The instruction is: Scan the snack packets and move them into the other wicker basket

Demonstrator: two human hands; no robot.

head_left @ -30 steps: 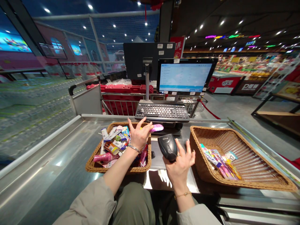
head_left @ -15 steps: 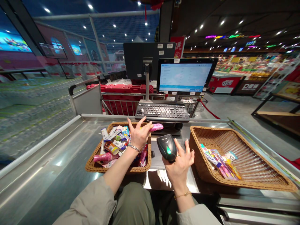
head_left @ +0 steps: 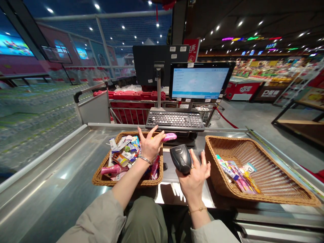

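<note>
My left hand is raised over the left wicker basket and pinches a small pink packet, its other fingers spread. My right hand grips a black handheld barcode scanner, which points up toward the packet. The left basket is full of small colourful packets. On the right, a second wicker basket holds a few packets along its near left side.
A keyboard and lit monitor stand just behind the baskets on the steel counter. A metal cart with red crates sits beyond it. Shop shelves lie at the far right.
The green light on the scanner, lit half a second ago, is off now. Both hands have hardly moved.
</note>
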